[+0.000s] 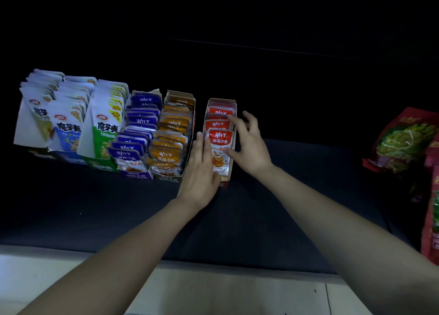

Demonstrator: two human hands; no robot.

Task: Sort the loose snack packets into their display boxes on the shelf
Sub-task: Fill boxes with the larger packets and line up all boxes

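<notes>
A narrow display box (228,172) of red snack packets (219,137) stands on the dark shelf, a little apart from the row to its left. My left hand (202,167) lies flat against the box's left side, fingers straight. On the box's right side is my right hand (249,143), fingers spread, with fingertips touching the red packets. An orange-packet box (174,129) and a purple-packet box (136,134) stand beside it on the left.
Further left stand boxes of white packets with green (104,124) and blue (69,127) print. Large red and green bags (403,143) lie at the right edge. The dark shelf (297,196) is bare between them; its pale front edge (71,260) runs below.
</notes>
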